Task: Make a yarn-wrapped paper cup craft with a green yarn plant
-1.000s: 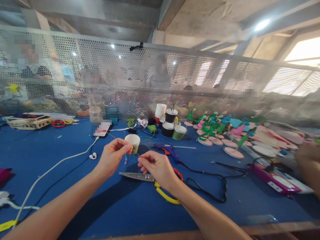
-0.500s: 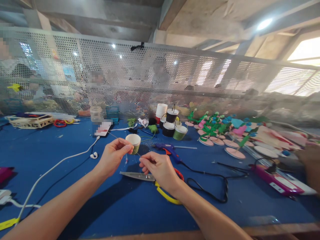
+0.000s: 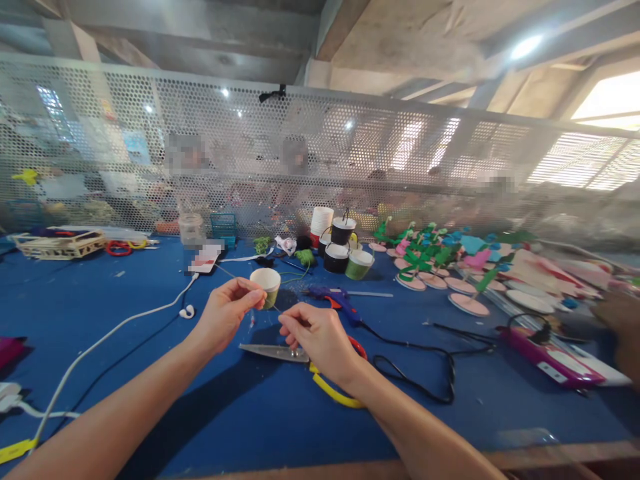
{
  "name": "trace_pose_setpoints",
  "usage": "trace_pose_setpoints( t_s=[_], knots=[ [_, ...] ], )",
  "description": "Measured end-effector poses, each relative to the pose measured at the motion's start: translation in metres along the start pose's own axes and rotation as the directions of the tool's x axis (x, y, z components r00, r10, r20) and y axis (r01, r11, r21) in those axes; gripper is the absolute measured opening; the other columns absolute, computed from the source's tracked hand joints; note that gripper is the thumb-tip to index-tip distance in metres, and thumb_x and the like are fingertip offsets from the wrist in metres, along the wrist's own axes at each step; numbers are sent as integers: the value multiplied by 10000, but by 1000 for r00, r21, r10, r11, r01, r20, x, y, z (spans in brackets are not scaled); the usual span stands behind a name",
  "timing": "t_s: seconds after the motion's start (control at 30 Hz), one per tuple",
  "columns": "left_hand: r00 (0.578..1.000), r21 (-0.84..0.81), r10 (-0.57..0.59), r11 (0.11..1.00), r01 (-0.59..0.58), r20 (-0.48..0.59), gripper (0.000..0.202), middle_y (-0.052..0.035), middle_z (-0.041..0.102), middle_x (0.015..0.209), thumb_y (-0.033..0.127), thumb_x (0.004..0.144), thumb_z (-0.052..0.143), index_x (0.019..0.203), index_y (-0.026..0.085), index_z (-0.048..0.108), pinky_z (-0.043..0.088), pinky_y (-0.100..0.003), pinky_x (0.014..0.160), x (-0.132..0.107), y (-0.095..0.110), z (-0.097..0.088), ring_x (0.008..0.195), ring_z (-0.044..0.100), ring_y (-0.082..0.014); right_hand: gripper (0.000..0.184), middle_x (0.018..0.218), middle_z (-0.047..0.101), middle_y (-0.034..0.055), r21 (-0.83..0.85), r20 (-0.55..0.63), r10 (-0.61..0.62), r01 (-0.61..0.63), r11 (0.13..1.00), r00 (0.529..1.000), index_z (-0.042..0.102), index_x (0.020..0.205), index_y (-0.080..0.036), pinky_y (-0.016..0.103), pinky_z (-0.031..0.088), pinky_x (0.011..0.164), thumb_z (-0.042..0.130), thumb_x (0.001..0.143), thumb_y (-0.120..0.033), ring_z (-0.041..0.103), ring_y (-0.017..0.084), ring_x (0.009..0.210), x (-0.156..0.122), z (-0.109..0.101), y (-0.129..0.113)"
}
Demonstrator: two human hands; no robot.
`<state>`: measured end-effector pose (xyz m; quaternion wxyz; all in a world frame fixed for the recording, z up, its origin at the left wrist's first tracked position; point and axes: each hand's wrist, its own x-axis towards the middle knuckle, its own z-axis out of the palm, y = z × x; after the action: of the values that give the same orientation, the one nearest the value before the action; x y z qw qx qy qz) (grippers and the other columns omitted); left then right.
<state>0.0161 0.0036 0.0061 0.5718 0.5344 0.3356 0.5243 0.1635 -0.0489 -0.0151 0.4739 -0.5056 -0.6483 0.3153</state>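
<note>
My left hand (image 3: 225, 313) hovers over the blue table (image 3: 125, 400), thumb and fingers pinched on a thin wire that runs back past the small green paper cup (image 3: 266, 285) just behind it. My right hand (image 3: 317, 337) is close beside it, fingers pinched on the same thin strand. Under my right hand lie scissors (image 3: 280, 352) with red and yellow handles. A blue glue gun (image 3: 333, 297) rests just beyond, its black cord (image 3: 425, 373) curling to the right.
Stacked cups and black-and-white pots (image 3: 340, 250) stand at the back centre. Pink discs with green foam plants (image 3: 425, 267) fill the right. A white cable (image 3: 110, 333) and a phone (image 3: 204, 259) lie left. Another person's hand (image 3: 623, 327) shows at the right edge. A perforated screen (image 3: 320, 147) closes the far side.
Both hands stay almost still with their pinch kept; my right hand has shifted slightly. The other person's hand at the right edge has moved a little lower.
</note>
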Motion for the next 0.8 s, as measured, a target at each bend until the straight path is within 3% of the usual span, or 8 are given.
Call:
trace_pose_setpoints(
  t_s=[0.17,0.27,0.33,0.4,0.43,0.5,0.63,0.8],
  knots=[
    [953,560,-198,828,37,229,275,-3,569,520,369,691,541,565,125,531,380,-224,482,-5,9,-4,474,485,-97,171,548,564,-8,-79,11,3,-2,997,1000,551,645,-155,177,418,417,466,756,-253,511,77,436,6,-7,1],
    [932,757,5,582,-297,361,291,-22,579,560,392,722,512,593,133,544,403,-246,523,-15,18,1,542,513,-131,152,514,549,-18,-205,51,-45,54,977,998,557,632,-157,170,381,410,471,750,-201,499,78,435,8,-12,-1],
    [816,729,226,366,-578,533,207,-65,624,776,336,728,531,743,135,577,421,-300,708,-18,19,4,769,545,-182,152,504,548,-21,-287,110,-95,123,950,989,571,635,-155,170,370,429,464,742,-142,497,78,446,6,-13,-4],
    [713,690,246,183,-700,657,176,-84,624,888,273,754,508,853,144,576,389,-351,799,-18,17,4,885,530,-211,161,528,569,-15,-328,160,-136,183,927,978,586,642,-151,171,373,454,462,739,-113,508,78,469,5,-15,-9],
    [706,695,196,134,-707,680,171,-85,630,875,249,776,473,869,146,574,398,-353,777,-16,15,3,864,543,-213,159,544,582,-12,-340,178,-152,206,918,972,593,644,-150,171,376,464,470,738,-114,516,79,481,6,-16,-12],
    [757,748,99,117,-654,646,203,-79,642,809,214,815,391,859,148,577,420,-313,675,-12,11,0,754,576,-197,140,570,603,-11,-355,219,-164,236,905,962,611,666,-153,170,387,477,494,743,-149,531,81,495,14,-21,-17],
    [894,854,73,270,-445,443,234,-66,652,802,212,828,354,837,155,581,402,-238,616,-6,9,-3,703,587,-161,270,752,651,15,-499,229,-28,142,855,973,597,873,-153,166,433,514,351,849,-263,584,79,574,64,-37,-18],
    [937,880,-77,379,-288,340,239,-31,636,677,244,814,349,829,171,577,370,-218,561,-5,7,-3,611,566,-145,262,960,595,103,-782,108,143,-5,623,984,566,947,-91,284,447,738,374,857,-246,571,168,860,146,-34,16]
  ],
)
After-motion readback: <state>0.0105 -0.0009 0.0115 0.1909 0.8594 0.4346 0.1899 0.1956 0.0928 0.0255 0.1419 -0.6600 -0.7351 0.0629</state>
